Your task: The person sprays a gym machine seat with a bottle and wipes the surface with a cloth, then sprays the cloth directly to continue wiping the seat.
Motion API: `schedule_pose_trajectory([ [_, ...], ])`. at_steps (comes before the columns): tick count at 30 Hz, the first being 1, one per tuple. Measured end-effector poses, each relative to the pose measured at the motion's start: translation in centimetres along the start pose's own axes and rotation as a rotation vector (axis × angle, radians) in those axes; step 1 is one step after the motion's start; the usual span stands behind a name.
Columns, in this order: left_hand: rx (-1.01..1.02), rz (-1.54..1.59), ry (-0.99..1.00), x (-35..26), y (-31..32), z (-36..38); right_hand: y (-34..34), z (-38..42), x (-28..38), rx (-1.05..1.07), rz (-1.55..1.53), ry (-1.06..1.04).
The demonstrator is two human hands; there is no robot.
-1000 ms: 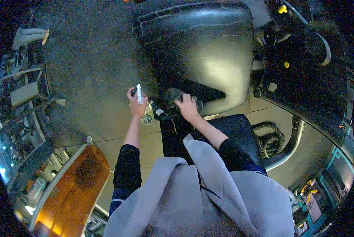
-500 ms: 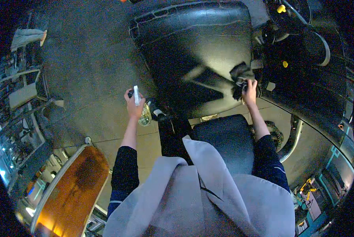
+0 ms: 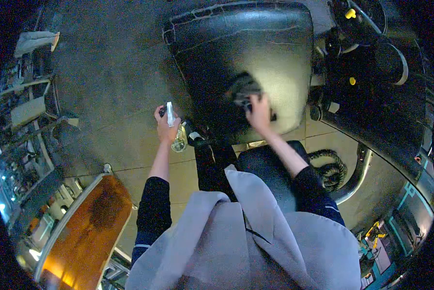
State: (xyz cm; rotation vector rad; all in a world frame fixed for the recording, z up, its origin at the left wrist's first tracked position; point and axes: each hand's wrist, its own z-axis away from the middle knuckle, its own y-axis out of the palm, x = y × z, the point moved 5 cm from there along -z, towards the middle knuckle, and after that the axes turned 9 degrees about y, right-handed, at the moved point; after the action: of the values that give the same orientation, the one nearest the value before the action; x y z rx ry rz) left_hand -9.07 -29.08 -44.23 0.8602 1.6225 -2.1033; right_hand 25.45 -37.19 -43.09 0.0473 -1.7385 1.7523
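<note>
My left hand (image 3: 166, 127) is closed round the neck of a spray bottle (image 3: 179, 140) with a white trigger head and a clear, yellowish body. It is held out over the floor, left of a large black padded bench (image 3: 287, 72). A crumpled dark cloth (image 3: 245, 86) lies under my right hand (image 3: 260, 115), whose fingers grip it against the middle of the padding. Both are blurred by motion. The padding is glossy, with light reflected on its right half and cracks along its far edge.
A smaller black pad (image 3: 260, 162) lies close in front of me. Right of it are a black coil (image 3: 333, 169) and a curved metal tube (image 3: 359, 181). Dark equipment with a yellow knob (image 3: 351, 14) stands far right. An orange-brown panel (image 3: 89, 227) is at lower left.
My right hand has swept the cloth leftward across the padding, from its right edge to the middle. My left hand and the spray bottle have hardly moved.
</note>
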Motion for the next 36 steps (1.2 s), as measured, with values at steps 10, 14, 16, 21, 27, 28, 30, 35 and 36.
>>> schedule_pose_trajectory([
  [10,-0.050,0.048,0.098,1.4,0.7,-0.1,6.9,8.1,8.6,0.332,0.203,-0.801],
  [14,0.015,0.034,0.023,1.3,0.5,-0.1,3.8,3.8,3.2,0.508,0.244,-0.773],
  [16,0.015,0.048,-0.028,0.4,0.2,0.0,0.0,-0.4,-1.2,0.661,0.065,-0.070],
  [21,-0.008,-0.003,0.007,-1.1,-0.5,-0.1,-7.0,-2.5,-15.3,0.049,0.079,-0.019],
  [27,0.005,0.020,0.008,0.0,-0.1,0.0,-6.5,-0.6,-23.2,-0.291,-0.048,0.300],
  [28,-0.004,0.025,-0.007,-0.2,-0.2,0.0,-6.1,-0.6,-23.2,-0.296,-0.043,0.290],
  [30,-0.021,0.024,0.009,-0.3,-0.2,0.0,-5.5,-0.4,-22.7,-0.307,-0.027,0.274],
  [35,-0.084,0.052,0.075,0.7,0.4,0.1,-4.2,0.2,-13.0,0.041,-0.115,0.065],
  [36,-0.066,0.041,0.075,0.9,0.5,0.0,-1.5,1.0,-13.0,0.142,-0.148,0.084],
])
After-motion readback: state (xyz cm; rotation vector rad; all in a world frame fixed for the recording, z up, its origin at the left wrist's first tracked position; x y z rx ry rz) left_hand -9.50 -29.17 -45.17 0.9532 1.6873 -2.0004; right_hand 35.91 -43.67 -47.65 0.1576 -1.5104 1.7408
